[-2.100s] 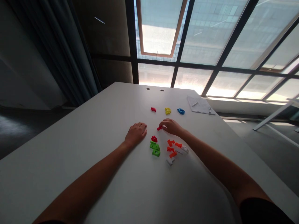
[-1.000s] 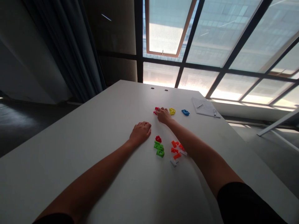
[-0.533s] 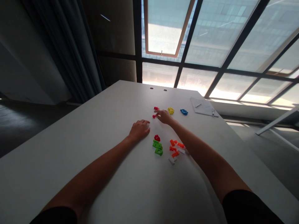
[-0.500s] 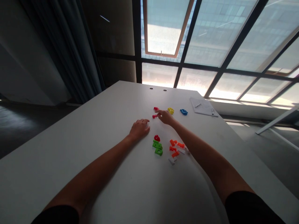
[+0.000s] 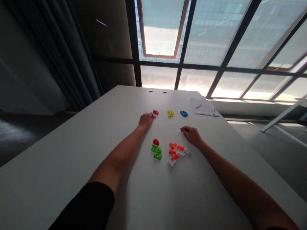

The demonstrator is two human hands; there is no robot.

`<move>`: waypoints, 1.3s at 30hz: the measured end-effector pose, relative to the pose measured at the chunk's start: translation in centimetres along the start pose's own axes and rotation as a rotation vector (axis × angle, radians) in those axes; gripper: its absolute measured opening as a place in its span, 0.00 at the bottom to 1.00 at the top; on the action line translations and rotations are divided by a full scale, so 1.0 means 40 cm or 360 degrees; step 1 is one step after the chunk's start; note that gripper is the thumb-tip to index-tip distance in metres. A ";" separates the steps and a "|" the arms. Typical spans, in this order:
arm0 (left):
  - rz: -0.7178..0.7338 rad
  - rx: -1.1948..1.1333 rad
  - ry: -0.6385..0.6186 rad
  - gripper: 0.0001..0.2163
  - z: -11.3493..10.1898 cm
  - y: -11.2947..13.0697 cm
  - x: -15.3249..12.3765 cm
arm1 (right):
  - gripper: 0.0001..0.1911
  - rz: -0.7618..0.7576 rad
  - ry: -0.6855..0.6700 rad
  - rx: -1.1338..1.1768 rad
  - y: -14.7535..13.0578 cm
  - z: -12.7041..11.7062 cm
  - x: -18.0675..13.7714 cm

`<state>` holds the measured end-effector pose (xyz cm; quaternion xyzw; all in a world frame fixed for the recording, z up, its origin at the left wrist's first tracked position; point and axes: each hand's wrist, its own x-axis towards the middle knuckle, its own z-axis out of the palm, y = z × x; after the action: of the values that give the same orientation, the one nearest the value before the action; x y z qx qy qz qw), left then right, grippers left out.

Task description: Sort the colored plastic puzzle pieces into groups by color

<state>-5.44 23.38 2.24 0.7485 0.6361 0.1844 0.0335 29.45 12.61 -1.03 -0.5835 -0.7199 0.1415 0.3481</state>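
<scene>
My left hand (image 5: pixel 145 120) is stretched far across the white table (image 5: pixel 72 153), its fingertips closed on a small red piece (image 5: pixel 153 117). Just beyond lies another red piece (image 5: pixel 155 112), then a yellow piece (image 5: pixel 170 113) and a blue piece (image 5: pixel 184 113) in a row to the right. My right hand (image 5: pixel 192 134) rests flat on the table, fingers loosely apart and holding nothing, just right of several orange pieces (image 5: pixel 174 150). A red piece (image 5: pixel 155 141), green pieces (image 5: pixel 156 152) and white pieces (image 5: pixel 171 164) lie in the same near cluster.
A sheet of paper with pens (image 5: pixel 203 107) lies at the table's far right corner. Two cable holes (image 5: pixel 157 92) sit near the far edge. Large windows stand behind the table and a dark curtain hangs at the left.
My right hand let go of the small red piece near the far row and drew back beside the orange pieces. My left hand moved forward and took hold of that red piece.
</scene>
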 end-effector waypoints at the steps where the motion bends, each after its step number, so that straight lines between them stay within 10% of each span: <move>1: -0.0005 0.0006 0.0007 0.14 0.001 -0.001 0.010 | 0.14 -0.0023 -0.0018 -0.0011 -0.005 0.004 0.003; 29: -0.0050 -0.0265 0.0027 0.19 0.017 -0.011 0.061 | 0.14 -0.0135 -0.0041 -0.0079 -0.006 0.020 -0.002; 39: 0.0302 -0.0517 -0.0138 0.15 -0.030 -0.085 -0.235 | 0.13 -0.0126 -0.0052 -0.0136 -0.007 0.018 -0.001</move>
<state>-10.17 14.73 0.21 0.7970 0.5226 0.2547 0.1638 28.77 12.64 -1.38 -0.5667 -0.7533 0.1062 0.3164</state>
